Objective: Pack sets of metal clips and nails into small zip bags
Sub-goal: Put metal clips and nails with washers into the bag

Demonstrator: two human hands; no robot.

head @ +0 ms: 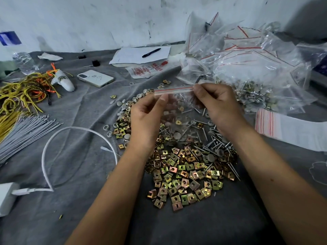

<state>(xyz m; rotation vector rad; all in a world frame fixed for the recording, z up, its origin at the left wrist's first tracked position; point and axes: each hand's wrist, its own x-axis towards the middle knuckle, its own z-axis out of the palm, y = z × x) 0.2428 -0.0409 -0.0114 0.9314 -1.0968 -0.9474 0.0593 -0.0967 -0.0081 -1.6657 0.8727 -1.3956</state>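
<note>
A small clear zip bag (177,99) with a red line along its top hangs between both hands, above the heap. My left hand (146,117) pinches the bag's zip strip near its left part. My right hand (217,105) pinches the strip at its right end. Clips and nails show through the plastic. Below, a heap of gold and green square metal clips (182,174) lies on the grey cloth (88,200). Loose nails (215,144) with grey caps lie at the heap's right side.
Filled zip bags (251,68) pile up at the back right, with a flat stack of empty bags (283,128) beside them. A white phone (95,78), paper with a pen (141,55), yellow ties (21,92), grey rods (23,133) and a white cable (70,138) lie to the left.
</note>
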